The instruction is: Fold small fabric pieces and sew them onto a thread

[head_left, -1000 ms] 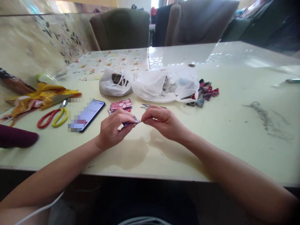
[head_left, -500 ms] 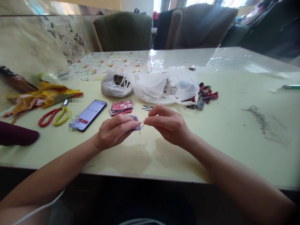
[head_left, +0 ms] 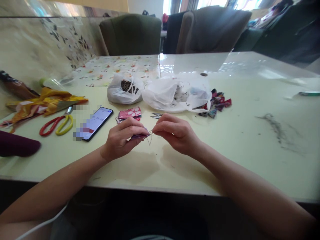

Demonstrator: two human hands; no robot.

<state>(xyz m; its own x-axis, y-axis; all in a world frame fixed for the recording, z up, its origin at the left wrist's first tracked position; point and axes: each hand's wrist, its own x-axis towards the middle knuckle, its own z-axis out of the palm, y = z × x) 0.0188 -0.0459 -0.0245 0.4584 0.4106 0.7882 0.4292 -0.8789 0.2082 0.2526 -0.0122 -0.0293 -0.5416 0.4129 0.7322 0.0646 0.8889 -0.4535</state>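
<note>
My left hand (head_left: 123, 137) is closed on a small folded piece of purple patterned fabric (head_left: 139, 136), held just above the table. My right hand (head_left: 175, 132) pinches something thin, a needle or thread, right at the fabric's edge; thin thread loops (head_left: 149, 139) hang between the two hands. A small stack of pink flowered fabric pieces (head_left: 129, 114) lies just beyond my left hand. Small snips (head_left: 156, 115) lie beside that stack.
A phone (head_left: 96, 122) and red-and-yellow scissors (head_left: 56, 124) lie to the left, near yellow cloth (head_left: 47, 101). Two white plastic bags (head_left: 172, 91) sit further back, with several folded fabric pieces (head_left: 217, 102) to their right. Thread scraps (head_left: 276, 126) lie at the right. Chairs stand behind the table.
My right hand drew slightly away from the fabric, showing thread loops, then came back close to its edge. Both hands stay in the same place above the table.
</note>
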